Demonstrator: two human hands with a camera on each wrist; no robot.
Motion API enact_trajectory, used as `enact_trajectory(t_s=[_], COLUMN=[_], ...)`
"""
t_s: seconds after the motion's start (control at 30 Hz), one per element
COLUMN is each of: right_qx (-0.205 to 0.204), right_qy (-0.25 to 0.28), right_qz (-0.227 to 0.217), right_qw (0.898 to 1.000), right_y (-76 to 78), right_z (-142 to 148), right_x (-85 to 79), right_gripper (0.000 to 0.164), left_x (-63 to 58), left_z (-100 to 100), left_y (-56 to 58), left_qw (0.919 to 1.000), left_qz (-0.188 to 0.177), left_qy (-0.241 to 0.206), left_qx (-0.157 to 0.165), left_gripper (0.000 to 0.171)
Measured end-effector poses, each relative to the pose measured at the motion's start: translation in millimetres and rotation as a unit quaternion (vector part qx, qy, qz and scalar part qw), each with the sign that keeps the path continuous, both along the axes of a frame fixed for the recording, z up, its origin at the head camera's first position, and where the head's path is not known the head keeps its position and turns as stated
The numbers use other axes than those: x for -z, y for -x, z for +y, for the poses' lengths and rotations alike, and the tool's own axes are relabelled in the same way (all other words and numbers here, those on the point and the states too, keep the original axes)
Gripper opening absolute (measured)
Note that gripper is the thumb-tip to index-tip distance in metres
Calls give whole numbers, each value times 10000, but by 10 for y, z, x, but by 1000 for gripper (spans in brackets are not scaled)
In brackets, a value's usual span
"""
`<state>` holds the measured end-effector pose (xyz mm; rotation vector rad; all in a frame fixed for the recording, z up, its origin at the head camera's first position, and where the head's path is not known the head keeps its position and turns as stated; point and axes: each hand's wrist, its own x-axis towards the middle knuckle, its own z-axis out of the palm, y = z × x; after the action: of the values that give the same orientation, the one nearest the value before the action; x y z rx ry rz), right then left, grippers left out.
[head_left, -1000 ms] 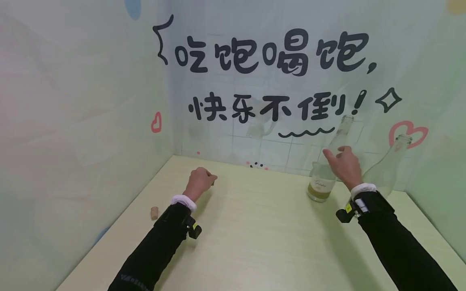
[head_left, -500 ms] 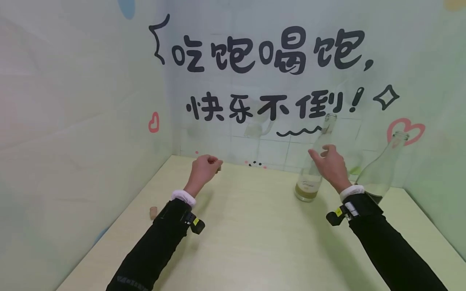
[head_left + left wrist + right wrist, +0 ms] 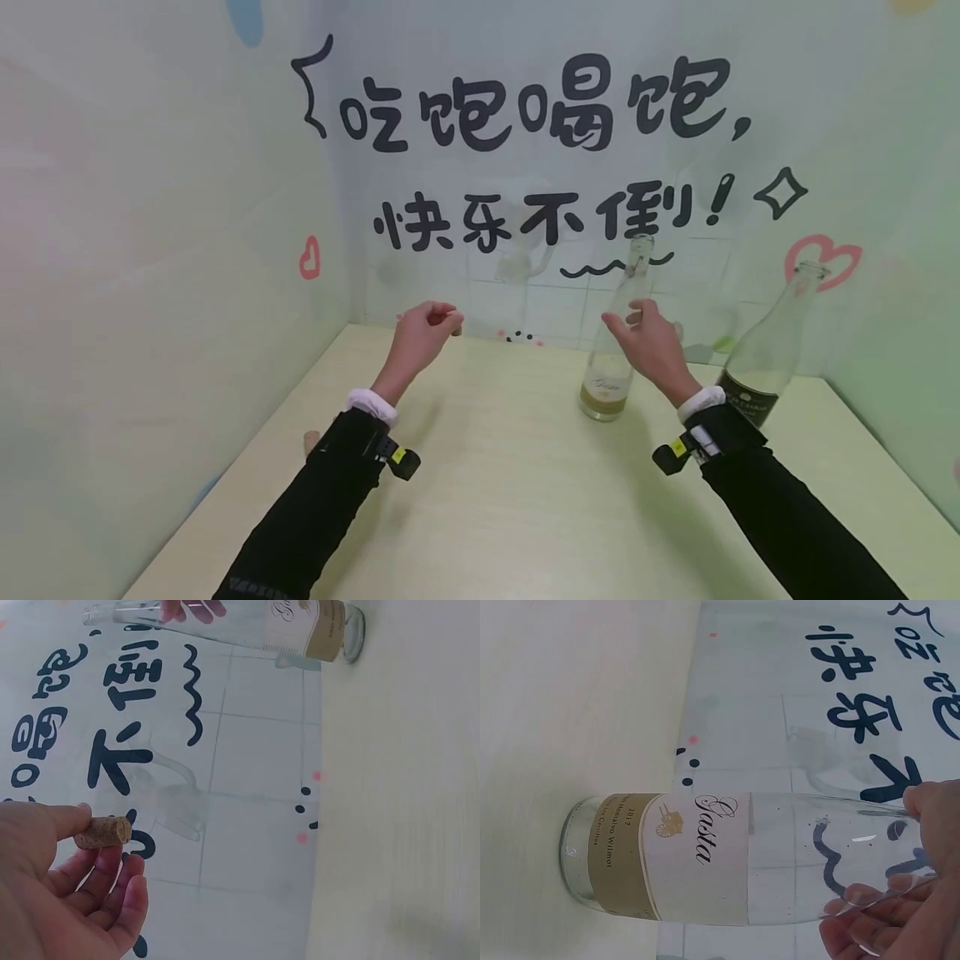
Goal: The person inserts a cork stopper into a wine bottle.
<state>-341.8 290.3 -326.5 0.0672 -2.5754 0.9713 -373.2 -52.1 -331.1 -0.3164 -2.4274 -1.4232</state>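
Observation:
My left hand (image 3: 417,340) pinches a cork (image 3: 103,832) between thumb and fingers, its end pointing out past the thumb in the left wrist view. My right hand (image 3: 651,343) grips a clear glass wine bottle (image 3: 705,859) round its upper body, below the neck. This bottle has a white and gold label, and in the head view it stands nearly upright with a slight tilt to the right, its mouth uncovered. Its base is low over the table. A gap of bare table and wall separates the cork from the bottle.
A second clear bottle (image 3: 765,354) with a dark label stands at the right, partly behind my right forearm. Another cork (image 3: 311,439) lies on the table (image 3: 510,483) at the left, partly hidden by my left sleeve. Printed walls border the table at the back and sides.
My right hand has moved left with the bottle, away from the second bottle. My left hand has risen a little with its cork and turned, fingers now toward the bottle.

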Motion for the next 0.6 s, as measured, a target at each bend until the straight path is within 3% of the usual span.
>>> enact_trajectory(t_s=[0.23,0.43,0.6], right_qx=[-174,-374,-619], right_qy=[-40,-9,49], right_qz=[63,65,158], right_qw=[9998,9993,9979], right_y=[-153,-307,-431], right_z=[-219,-448,-652], right_x=[7,33,71], right_gripper=[76,74,71], left_x=[-307,-594,-751], left_z=[139,269,334], left_y=[-196,-382,-501], left_qw=[9966,9900,9838], left_qz=[274,646,811], left_qy=[-532,-680,-805], left_qx=[568,1052,1384], left_gripper=[38,36,33])
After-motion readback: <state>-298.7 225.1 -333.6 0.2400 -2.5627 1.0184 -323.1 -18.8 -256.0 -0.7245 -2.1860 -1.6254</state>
